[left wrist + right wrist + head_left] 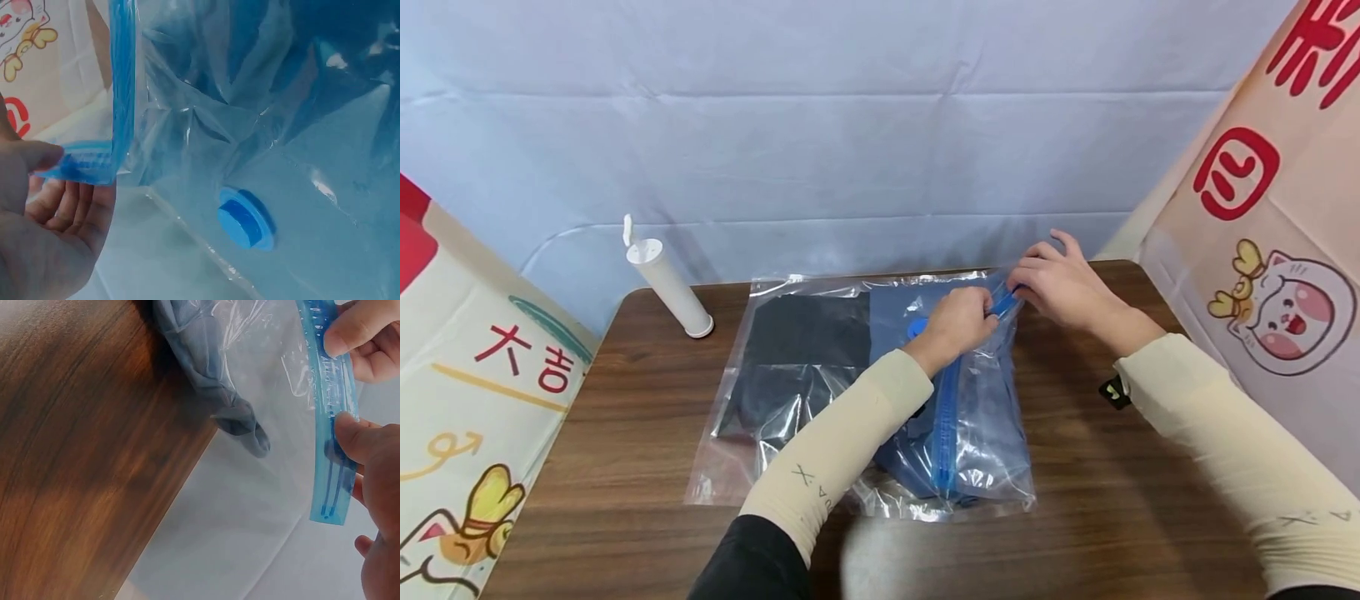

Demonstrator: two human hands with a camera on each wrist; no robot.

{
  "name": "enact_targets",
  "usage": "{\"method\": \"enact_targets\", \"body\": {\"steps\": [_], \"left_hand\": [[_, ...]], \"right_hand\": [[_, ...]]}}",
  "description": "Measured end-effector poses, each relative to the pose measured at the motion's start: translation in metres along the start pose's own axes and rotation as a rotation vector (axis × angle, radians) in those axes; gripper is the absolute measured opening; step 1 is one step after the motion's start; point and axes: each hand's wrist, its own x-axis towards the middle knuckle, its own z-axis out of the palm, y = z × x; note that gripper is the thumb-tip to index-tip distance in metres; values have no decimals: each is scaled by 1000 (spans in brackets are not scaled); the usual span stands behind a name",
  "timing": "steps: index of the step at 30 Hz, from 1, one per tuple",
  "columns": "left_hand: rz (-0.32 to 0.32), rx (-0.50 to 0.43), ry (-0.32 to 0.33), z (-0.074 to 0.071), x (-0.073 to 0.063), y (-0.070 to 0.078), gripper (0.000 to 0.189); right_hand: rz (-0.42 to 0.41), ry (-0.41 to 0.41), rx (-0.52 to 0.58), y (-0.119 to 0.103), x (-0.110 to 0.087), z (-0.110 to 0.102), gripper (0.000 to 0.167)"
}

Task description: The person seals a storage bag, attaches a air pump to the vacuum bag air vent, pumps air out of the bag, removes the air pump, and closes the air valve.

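Observation:
A clear vacuum storage bag lies on the table with a dark garment and a greyish-blue one inside. Its blue zip strip runs across the right part, and the far end is lifted toward the back edge. My left hand pinches the strip, thumb on top. Just to the right, my right hand pinches it close to its end, thumb on the ribbed face. The left wrist view shows a round blue valve cap on the bag. Forearms cover part of the bag.
A white cylinder with its lid flipped up stands at the table's back left. A small black item with a green mark lies by the right sleeve. Pale cloth hangs behind the wooden table, with printed banners at both sides.

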Motion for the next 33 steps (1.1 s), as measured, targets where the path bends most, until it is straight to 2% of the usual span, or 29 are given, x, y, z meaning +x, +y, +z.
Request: {"method": "enact_targets", "body": {"steps": [7,17,20,27,33], "left_hand": [[-15,-91,85,2,2,3,14],[59,-23,183,9,6,2,15],[58,-31,194,9,6,2,15],[21,-114,201,10,7,3,10],[13,-68,204,10,10,7,13]], "right_hand": [[-26,-12,-39,-4,5,4,20],[-55,39,-77,0,2,13,21],[-47,48,-63,0,2,11,20],[-26,71,-13,0,2,5,20],[4,54,11,-2,1,5,17]]}}
